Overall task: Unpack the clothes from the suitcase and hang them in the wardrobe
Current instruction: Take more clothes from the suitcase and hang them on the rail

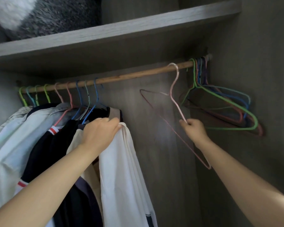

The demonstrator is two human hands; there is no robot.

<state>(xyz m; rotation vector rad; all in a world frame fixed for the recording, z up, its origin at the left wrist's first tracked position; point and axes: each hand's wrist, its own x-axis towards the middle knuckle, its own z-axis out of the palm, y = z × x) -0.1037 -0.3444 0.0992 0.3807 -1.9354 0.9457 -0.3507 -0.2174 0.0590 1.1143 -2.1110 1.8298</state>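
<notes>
- Fingers [182, 122] of the right hand [194, 129] pinch the sloping shoulder wire of a pink hanger [175, 89], whose hook sits over the wooden rail [138, 74]; the hanger's thin lower wires are blurred and faint against the back panel.
- Left hand [99, 133] holds the top edge of a white garment [121, 169] beside the hung clothes, its fingers curled over the fabric; the fingertips are hidden behind the cloth.
- White garment hangs down from that hand, and its lower part is cut off by the bottom edge of the picture.
- Hung clothes [39, 136], white, black and beige, crowd the left end of the rail on coloured hangers; how many pieces there are cannot be told, as they overlap.
- Empty hangers [223, 104] in green, blue and pink bunch at the rail's right end, tangled together so that single ones are hard to separate.
- Shelf [115, 35] above carries a grey-and-white fluffy thing [44, 15], cut off at the top.
</notes>
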